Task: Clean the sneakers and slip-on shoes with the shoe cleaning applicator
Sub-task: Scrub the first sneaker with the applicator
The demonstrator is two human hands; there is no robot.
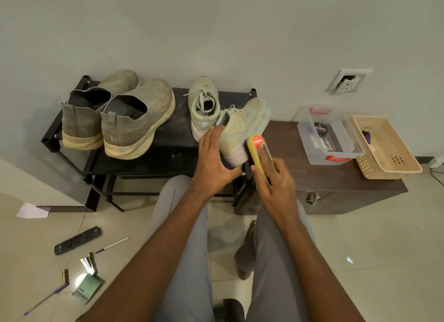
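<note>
- The left hand (214, 160) grips the heel end of a pale green sneaker (242, 127), holding it tilted at the right end of the black shoe rack (168, 134).
- The right hand (276, 177) holds the yellow shoe cleaning applicator (258, 151), one finger laid along its back, its face against the sneaker's side near the sole.
- To do this stroke well, I would keep the applicator flat on the upper and brace the heel firmly so the shoe cannot twist.
- Work in short, even passes from heel toward toe, then along the sole edge.
- The second sneaker (204, 105) and the grey slip-on shoes (120, 115) stand on the rack, looking dusty and likely not yet cleaned.
</note>
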